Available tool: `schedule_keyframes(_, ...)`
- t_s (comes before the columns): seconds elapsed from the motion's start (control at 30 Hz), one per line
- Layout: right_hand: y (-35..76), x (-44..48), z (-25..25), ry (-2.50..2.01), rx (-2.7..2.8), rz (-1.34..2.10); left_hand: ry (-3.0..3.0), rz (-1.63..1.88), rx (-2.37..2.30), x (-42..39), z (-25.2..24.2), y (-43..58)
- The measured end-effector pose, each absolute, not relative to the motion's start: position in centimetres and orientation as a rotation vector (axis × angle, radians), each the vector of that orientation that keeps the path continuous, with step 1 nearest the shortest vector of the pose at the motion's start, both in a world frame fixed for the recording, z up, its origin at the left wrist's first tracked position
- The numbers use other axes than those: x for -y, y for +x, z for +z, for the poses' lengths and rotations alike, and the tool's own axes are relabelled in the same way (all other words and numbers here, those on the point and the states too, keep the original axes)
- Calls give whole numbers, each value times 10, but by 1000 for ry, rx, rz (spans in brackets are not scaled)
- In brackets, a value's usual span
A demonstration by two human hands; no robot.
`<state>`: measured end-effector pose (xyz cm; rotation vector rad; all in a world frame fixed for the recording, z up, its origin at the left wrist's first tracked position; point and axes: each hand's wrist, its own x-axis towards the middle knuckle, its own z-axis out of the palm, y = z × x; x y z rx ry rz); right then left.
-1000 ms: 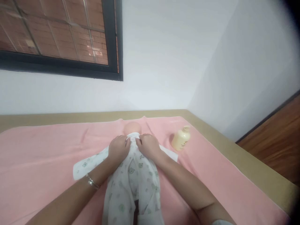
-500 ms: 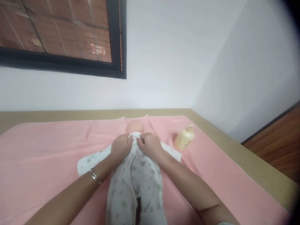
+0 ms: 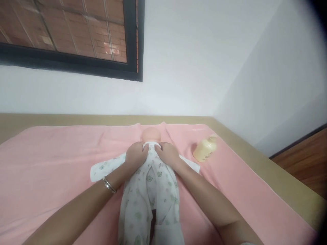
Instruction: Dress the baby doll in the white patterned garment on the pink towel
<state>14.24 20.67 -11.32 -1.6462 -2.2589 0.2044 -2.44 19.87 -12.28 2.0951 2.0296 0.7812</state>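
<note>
A baby doll (image 3: 151, 134) lies on a pink cloth (image 3: 63, 149), its bald head away from me. It wears a white garment (image 3: 138, 204) with green and grey prints, sleeves spread to both sides and legs toward me. My left hand (image 3: 136, 155) is closed on the left side of the garment's neckline, thumb on top. On the right side of the neckline my right hand (image 3: 168, 154) grips the same fabric. The fingertips of both hands are hidden behind the cloth. A silver bracelet is round my left wrist.
A pale yellow pump bottle (image 3: 205, 149) is right of the doll, on the pink cloth. The tan table edge (image 3: 178, 120) runs along a white wall. A dark-framed window (image 3: 138, 41) is at the upper left, and brown wood (image 3: 306, 160) shows at the right.
The whole view has shifted slightly, so the doll, bottle and window appear a little further right and higher. Both hands keep hold of the neckline, with their thumbs slightly further apart.
</note>
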Motion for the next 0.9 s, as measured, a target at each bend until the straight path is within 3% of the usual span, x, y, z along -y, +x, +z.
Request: schedule_keyframes(0.9, 145, -210, -118, -1749, 2246, 300, 2073, 748, -2066, -194, -121, -21)
